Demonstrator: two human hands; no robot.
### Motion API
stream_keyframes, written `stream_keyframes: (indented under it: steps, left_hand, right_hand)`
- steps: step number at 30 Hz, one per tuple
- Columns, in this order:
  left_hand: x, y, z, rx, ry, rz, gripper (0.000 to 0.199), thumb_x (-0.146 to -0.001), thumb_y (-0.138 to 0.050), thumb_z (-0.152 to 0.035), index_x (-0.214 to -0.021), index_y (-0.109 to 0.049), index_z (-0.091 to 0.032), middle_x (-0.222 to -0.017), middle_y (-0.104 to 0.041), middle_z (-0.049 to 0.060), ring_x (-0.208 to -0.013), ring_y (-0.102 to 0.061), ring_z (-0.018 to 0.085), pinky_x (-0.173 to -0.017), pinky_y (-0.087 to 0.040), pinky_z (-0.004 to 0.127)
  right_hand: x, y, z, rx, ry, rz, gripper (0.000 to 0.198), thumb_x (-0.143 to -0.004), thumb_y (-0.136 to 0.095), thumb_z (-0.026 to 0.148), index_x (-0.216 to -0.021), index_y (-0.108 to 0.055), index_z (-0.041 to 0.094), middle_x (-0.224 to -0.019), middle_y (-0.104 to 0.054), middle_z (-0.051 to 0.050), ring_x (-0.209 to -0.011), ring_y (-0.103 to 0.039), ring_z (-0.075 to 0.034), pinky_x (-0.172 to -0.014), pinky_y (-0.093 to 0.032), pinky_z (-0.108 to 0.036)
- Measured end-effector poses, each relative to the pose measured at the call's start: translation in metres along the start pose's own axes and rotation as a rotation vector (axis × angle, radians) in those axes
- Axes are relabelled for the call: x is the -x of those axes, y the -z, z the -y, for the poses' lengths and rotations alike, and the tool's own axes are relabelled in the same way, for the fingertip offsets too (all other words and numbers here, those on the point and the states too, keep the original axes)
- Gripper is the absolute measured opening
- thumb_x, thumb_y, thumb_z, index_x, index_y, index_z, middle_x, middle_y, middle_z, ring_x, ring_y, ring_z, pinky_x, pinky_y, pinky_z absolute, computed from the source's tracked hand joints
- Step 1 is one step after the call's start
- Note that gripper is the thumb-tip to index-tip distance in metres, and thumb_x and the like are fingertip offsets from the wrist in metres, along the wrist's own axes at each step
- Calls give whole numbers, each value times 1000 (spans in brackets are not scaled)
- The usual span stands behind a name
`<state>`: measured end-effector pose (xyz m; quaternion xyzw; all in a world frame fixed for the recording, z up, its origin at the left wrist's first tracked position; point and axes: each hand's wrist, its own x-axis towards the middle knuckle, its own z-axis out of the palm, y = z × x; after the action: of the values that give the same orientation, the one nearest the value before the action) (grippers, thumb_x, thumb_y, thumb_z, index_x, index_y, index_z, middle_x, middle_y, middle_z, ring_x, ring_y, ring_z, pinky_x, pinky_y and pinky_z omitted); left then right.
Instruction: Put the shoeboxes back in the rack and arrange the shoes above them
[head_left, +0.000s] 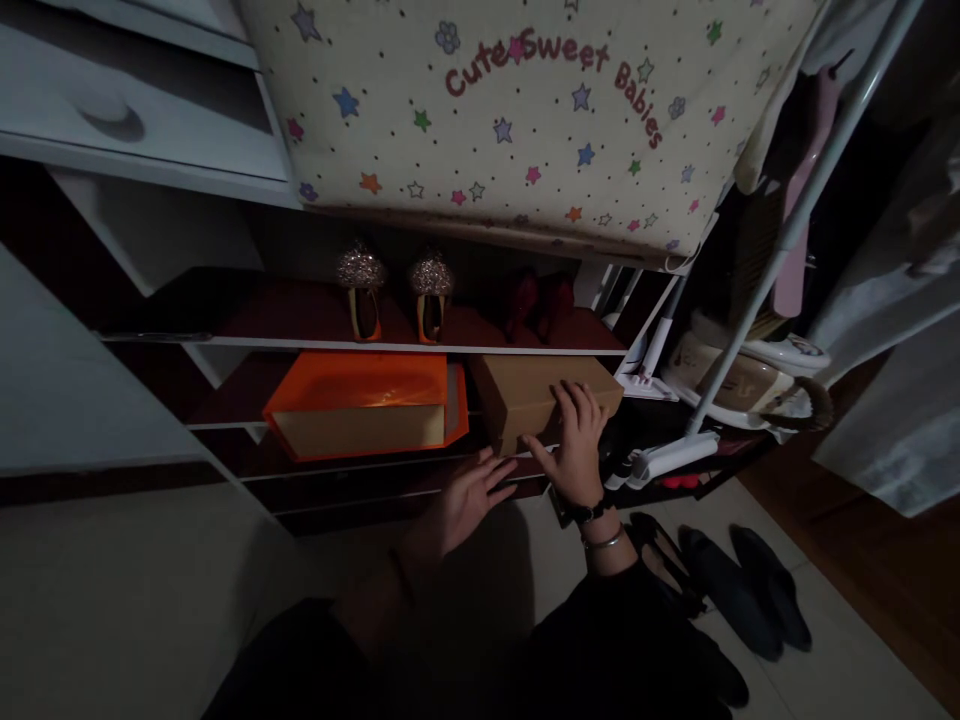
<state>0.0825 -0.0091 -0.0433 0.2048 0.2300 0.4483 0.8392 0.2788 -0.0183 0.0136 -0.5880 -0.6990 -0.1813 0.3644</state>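
Dark sleeves (300,650): nearest thing in view, both arms reaching toward the shelves.
Left hand (466,505): fingers out straight and a bit spread, thumb side up, not pinching anything. It's just beside the near left corner of the brown box (517,395); can't tell if the tips touch. Dark band on the wrist.
Right hand (577,455): thumb stuck out left, other fingers slightly bent and loosely spread, looks like they're resting on the box. Dark strap plus a silver bangle (606,538) on that wrist.
Floor shoes (731,590): a few dark ones on the pale tiles (127,610), near right.
Where the brown box is: lower shelf, right of the middle, lying flat and a little angled.
Orange box (367,375): same shelf, just left of the brown one, pale panel facing near.
Upper shelf (277,315): glittery shoes (360,268) left of the middle, dark red shoes (555,300) further right, kinda hard to make out.
Far right stuff: grey pole (795,225) leaning at a slant, pink-handled brush (802,200) behind it.
Star-print cloth (487,175): hangs over the upper shelf, reads "Cute Sweet Babies".
White drawer (150,120): far left, beside the cloth.
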Motion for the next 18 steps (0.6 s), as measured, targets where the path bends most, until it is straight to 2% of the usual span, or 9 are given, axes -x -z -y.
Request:
stream_keyframes:
  steps: [5, 11, 15, 18]
  left_hand:
    - [2, 2, 12, -58, 17, 93, 20, -89, -74, -20, -109, -74, -23, -141, -66, 11, -147, -48, 36, -121, -36, 57]
    - [3, 4, 19, -111, 12, 155, 22, -88, -78, -27, -109, -74, -24, -142, -65, 9, -145, -50, 34, -119, -36, 55]
    - [4, 2, 22, -149, -22, 174, 24, -89, -77, -29, -113, -74, -25, -137, -68, 10, -143, -52, 33, -120, -35, 53]
    - [4, 1, 22, -160, -19, 155, 23, -91, -74, -29, -113, -74, -25, -138, -68, 11, -146, -49, 33, -122, -33, 53]
  right_hand:
    - [12, 6, -4, 45, 49, 16, 84, -97, -59, 54, -166, -24, 22, -165, -37, -20, -157, -24, -41, -122, -17, -75]
    - [26, 4, 1, 82, 85, 31, 87, -96, -64, 49, -167, -22, 21, -168, -26, -23, -160, -15, -44, -118, -23, -78]
    - [28, 3, -2, 185, 172, 82, 86, -91, -74, 40, -163, -31, 23, -171, -22, -23, -161, -10, -45, -117, -16, -82]
    - [28, -5, -9, 219, 181, 77, 82, -84, -80, 33, -156, -43, 21, -170, -23, -24, -161, -10, -45, -117, -14, -82]
